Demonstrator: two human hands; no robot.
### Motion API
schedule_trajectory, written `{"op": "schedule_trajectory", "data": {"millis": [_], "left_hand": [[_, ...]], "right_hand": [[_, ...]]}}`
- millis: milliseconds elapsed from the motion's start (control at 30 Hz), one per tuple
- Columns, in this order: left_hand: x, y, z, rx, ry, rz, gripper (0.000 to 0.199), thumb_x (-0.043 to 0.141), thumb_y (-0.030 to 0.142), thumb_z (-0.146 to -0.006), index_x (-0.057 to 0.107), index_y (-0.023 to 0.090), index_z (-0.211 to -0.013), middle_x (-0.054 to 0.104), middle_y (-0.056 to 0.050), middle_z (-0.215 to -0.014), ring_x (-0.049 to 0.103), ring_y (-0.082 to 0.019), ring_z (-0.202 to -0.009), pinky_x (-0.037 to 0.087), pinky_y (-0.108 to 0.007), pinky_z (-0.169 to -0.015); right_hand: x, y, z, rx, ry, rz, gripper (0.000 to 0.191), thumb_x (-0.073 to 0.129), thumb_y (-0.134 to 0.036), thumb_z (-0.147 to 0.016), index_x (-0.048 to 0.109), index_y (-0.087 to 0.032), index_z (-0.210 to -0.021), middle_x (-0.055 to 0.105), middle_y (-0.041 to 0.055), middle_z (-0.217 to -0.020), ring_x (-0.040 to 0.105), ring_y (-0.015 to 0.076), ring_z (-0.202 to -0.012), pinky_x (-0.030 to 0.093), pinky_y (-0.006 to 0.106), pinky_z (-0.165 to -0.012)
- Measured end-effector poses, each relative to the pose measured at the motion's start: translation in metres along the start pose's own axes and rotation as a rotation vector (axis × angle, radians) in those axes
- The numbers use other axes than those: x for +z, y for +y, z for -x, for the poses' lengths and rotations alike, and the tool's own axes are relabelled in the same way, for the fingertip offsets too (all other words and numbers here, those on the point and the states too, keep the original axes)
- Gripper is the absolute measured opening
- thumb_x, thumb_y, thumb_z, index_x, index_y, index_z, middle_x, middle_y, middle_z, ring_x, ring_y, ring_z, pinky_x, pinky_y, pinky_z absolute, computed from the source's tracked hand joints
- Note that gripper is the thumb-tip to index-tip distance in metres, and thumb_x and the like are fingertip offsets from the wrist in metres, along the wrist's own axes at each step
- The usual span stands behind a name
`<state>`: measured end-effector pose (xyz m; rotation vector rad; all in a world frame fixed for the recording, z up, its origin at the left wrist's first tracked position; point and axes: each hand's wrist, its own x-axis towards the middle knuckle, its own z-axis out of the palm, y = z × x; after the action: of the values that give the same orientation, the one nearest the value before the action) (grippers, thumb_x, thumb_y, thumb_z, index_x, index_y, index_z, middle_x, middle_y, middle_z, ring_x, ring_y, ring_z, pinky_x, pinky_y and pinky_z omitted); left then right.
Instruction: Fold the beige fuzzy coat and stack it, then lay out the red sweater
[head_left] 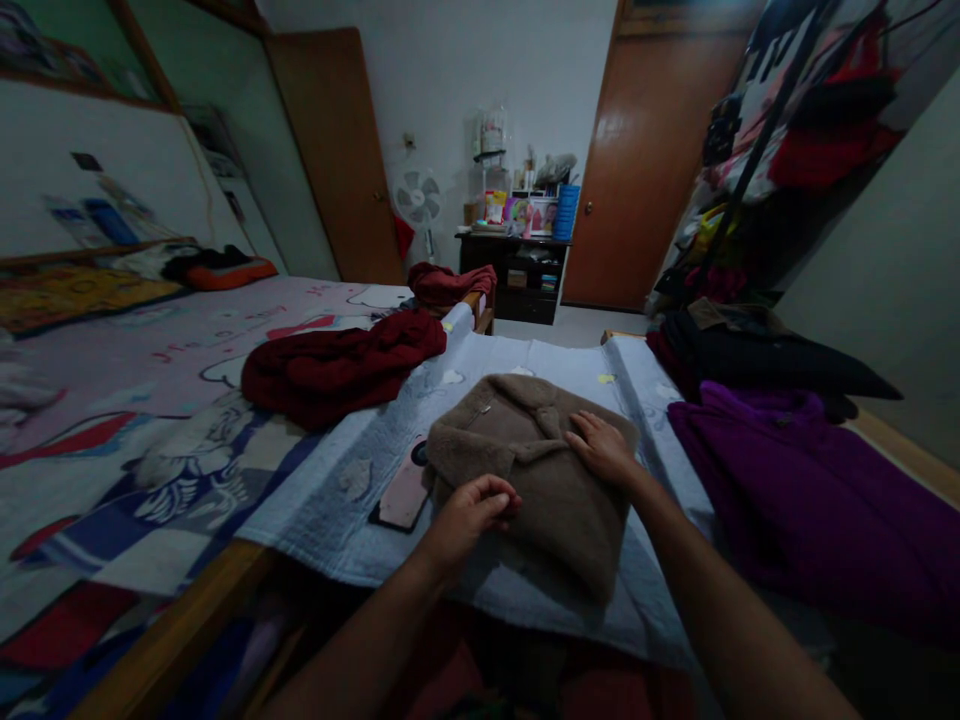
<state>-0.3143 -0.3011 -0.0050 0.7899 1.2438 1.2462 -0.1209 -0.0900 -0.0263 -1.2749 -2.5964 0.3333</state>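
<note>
A brown plush jacket, folded into a compact bundle with its collar toward the far side, lies on a light blue cloth. My right hand rests flat on the jacket's right side, fingers stretched out. Over the jacket's left near part is my left hand, its fingers curled in toward the thumb with nothing visible in them. Whether it touches the fabric I cannot tell. A phone in a pink case lies just left of the jacket, partly under its edge.
Dark red clothing lies to the left, by a bed with a patterned sheet. To the right are a purple garment and a dark folded pile. Farther off stand a fan and a dark cabinet.
</note>
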Motion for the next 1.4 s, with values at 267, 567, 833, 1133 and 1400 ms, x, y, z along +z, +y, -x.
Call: {"op": "schedule_trajectory", "data": {"millis": [267,567,833,1133,1400], "left_hand": [[-0.015,-0.019,0.014,-0.284,-0.239,0.166,0.034,0.066,0.047,-0.076,0.062,0.013,-0.072,0.063,-0.003,-0.069,0.061,-0.015,-0.066,0.041,-0.025,-0.060],[-0.017,-0.035,0.012,-0.564,-0.079,0.341,0.061,0.084,0.051,-0.061,0.055,0.015,-0.101,0.068,-0.013,-0.095,0.070,-0.027,-0.087,0.047,-0.040,-0.085],[-0.003,-0.047,0.014,-0.529,-0.027,0.549,0.049,0.086,0.039,-0.063,0.060,0.018,-0.098,0.068,-0.010,-0.104,0.066,-0.024,-0.097,0.045,-0.039,-0.093],[0.002,-0.060,0.002,-0.530,-0.028,0.740,0.050,0.086,0.037,-0.066,0.065,0.015,-0.105,0.069,-0.012,-0.111,0.066,-0.025,-0.101,0.048,-0.034,-0.089],[0.006,-0.074,-0.010,-0.348,0.085,0.828,0.050,0.076,0.026,-0.078,0.061,0.012,-0.124,0.064,-0.015,-0.127,0.059,-0.030,-0.120,0.039,-0.042,-0.109]], "right_hand": [[-0.010,0.005,-0.009,-0.030,-0.044,-0.075,0.051,0.047,-0.043,-0.092,0.055,-0.014,-0.133,0.053,0.0144,-0.140,0.047,0.0282,-0.131,0.034,0.040,-0.109],[-0.030,0.036,-0.071,0.164,-0.004,-0.185,0.055,0.053,-0.039,-0.089,0.053,-0.008,-0.134,0.055,0.0194,-0.137,0.050,0.0299,-0.127,0.038,0.038,-0.106],[-0.016,0.061,-0.116,0.176,-0.286,-0.329,0.041,0.058,-0.053,-0.083,0.075,-0.018,-0.096,0.075,0.0093,-0.097,0.070,0.0225,-0.085,0.054,0.032,-0.078],[-0.021,0.059,-0.126,0.511,-0.523,-0.552,0.048,0.071,-0.065,-0.065,0.073,-0.018,-0.073,0.072,0.0085,-0.069,0.069,0.0254,-0.066,0.054,0.043,-0.077],[-0.029,0.049,-0.119,0.625,-0.787,-0.778,0.048,0.054,-0.059,-0.084,0.072,-0.015,-0.090,0.074,0.0113,-0.089,0.070,0.0240,-0.084,0.054,0.036,-0.082]]}}
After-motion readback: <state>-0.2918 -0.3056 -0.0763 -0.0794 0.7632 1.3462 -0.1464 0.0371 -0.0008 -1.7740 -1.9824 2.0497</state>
